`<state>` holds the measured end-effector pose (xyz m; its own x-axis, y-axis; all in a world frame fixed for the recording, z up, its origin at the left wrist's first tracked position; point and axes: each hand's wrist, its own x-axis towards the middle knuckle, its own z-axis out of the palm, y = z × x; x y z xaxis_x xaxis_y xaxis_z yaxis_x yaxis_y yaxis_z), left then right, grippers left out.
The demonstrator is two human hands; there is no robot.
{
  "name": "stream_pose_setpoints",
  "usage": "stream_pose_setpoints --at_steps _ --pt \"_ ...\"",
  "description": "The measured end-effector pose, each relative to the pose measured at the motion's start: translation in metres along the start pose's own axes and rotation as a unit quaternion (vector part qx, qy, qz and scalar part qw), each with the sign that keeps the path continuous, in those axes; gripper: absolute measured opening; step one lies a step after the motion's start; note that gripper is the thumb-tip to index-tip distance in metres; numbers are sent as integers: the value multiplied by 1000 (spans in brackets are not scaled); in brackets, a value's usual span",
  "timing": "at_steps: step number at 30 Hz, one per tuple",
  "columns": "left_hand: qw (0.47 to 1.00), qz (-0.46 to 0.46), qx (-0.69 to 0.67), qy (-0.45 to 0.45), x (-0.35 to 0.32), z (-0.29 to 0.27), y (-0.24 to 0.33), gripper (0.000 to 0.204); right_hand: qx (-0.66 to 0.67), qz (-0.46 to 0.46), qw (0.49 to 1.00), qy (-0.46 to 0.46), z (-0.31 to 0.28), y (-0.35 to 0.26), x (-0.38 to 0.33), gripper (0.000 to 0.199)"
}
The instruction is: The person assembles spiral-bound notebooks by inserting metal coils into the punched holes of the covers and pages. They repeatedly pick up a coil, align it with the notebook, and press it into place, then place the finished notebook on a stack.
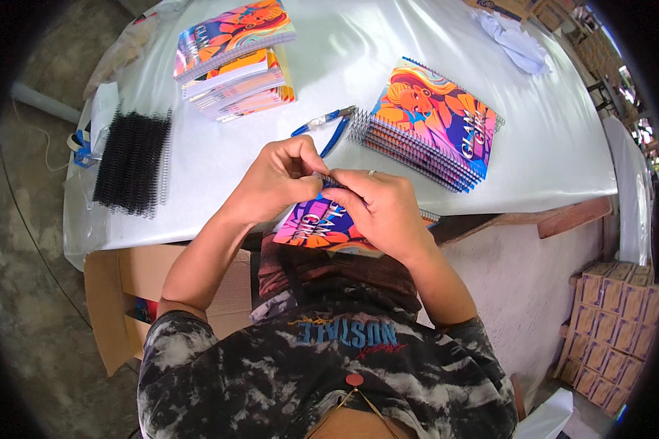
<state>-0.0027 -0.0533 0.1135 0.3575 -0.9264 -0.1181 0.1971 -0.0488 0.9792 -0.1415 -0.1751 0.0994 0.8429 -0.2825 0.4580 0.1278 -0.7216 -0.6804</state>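
Overhead, both hands point(329, 192) pinch a notebook point(316, 227) above the white-covered table point(271, 146).

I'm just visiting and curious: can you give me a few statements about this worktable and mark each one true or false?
1. Both hands, left hand and right hand, are on one notebook at the table edge. True.
2. The pliers are in the right hand. False: they lie on the table, beyond the hands.
3. A bundle of black coils lies to the person's left. True.
4. The stack of bound notebooks sits on the floor. False: it is on the table, to the right of the pliers.
5. A second pile of notebooks lies farther back on the left. True.
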Motion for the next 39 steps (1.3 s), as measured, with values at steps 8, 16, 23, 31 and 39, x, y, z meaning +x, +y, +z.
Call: stream_pose_setpoints --at_steps 8,16,23,31,39 --pt "945 172 278 14 25 41 44 22 -9 13 928 371 -85 1 -6 29" --pt "686 284 599 299 171 49 -34 35 148 176 849 475 -59 133 -44 57" --pt "822 316 320 348 158 54 -61 25 -14 112 796 595 -25 146 -44 23" --pt "671 397 544 309 141 5 -12 19 -123 81 791 594 -31 141 -63 23" --pt "593 172 701 357 82 -104 49 23 -58 -40 806 588 -27 81 -40 27"
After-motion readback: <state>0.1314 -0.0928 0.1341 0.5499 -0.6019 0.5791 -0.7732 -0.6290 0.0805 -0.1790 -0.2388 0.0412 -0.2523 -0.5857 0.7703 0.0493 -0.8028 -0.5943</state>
